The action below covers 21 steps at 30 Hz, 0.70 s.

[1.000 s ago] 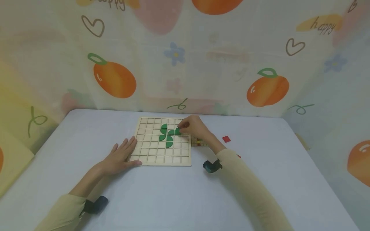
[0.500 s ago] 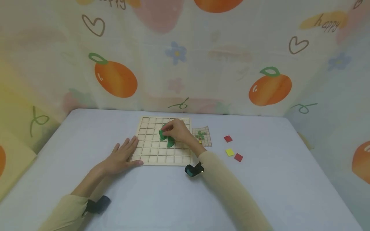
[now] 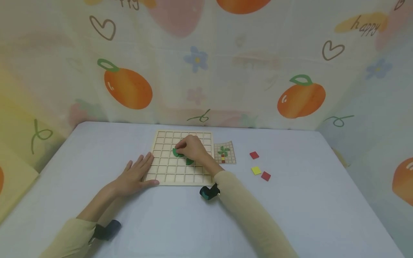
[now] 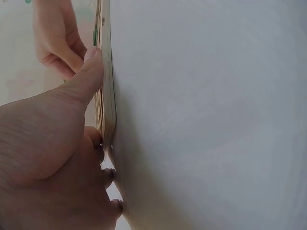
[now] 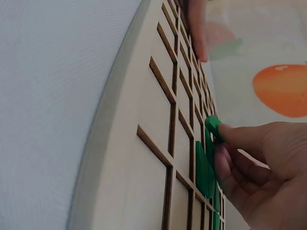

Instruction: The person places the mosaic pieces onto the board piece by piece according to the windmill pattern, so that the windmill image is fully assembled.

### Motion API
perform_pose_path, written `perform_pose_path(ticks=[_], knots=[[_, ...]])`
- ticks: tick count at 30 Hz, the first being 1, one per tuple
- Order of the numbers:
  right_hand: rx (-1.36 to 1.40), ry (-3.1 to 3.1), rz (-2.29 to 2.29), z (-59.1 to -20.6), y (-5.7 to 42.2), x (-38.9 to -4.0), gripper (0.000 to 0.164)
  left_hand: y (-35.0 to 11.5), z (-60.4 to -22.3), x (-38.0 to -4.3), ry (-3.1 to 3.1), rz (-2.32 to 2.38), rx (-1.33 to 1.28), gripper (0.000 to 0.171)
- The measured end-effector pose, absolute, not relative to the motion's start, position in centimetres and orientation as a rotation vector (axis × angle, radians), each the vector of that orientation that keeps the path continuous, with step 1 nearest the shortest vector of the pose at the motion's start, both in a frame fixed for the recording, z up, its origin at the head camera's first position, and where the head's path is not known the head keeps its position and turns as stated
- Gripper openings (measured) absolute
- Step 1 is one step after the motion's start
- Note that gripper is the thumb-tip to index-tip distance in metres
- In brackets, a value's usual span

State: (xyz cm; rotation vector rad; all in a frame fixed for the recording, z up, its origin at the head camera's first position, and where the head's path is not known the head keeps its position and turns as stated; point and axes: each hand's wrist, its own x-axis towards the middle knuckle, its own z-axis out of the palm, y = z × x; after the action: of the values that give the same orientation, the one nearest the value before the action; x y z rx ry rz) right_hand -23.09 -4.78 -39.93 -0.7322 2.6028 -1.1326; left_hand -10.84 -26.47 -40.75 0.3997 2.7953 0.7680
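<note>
Left hand [image 3: 131, 180], fingers spread, at the left edge of a gridded board [image 3: 167, 172]; green piece [image 5: 212, 123] at mid-board, pinched by the right hand [image 3: 193, 147]; farther right, patterned card [image 3: 229, 149], red tiles [image 3: 254, 155], yellow tile [image 3: 256, 170].

On the white surface [image 3: 161, 222] lay the square wooden grid board [image 3: 175, 170], left hand [image 3: 130, 179] at its left edge, right hand [image 3: 191, 147] above its curved green pieces [image 3: 189, 162]. Rightward lay a printed grid card [image 3: 224, 152], then a yellow square tile [image 3: 256, 170], red square tiles [image 3: 254, 155] behind and right.
</note>
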Motion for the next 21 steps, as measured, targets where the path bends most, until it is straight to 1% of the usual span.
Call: perform_pose_path(ticks=[8,13,21], knots=[[-0.683,2.621,-1.119,-40.1,-5.0,-22.8,0.012,-26.6,-41.0,-10.9,2.794,0.771,0.402,0.098],[-0.705,2.624,-1.098,-39.8,-5.2,-22.6,0.010,-26.6,-41.0,-10.9,2.793,0.779,0.396,0.098],[-0.755,2.643,-0.904,-39.0,-5.6,-23.0,0.011,-26.6,-41.0,-10.9,2.798,0.776,0.405,0.098]])
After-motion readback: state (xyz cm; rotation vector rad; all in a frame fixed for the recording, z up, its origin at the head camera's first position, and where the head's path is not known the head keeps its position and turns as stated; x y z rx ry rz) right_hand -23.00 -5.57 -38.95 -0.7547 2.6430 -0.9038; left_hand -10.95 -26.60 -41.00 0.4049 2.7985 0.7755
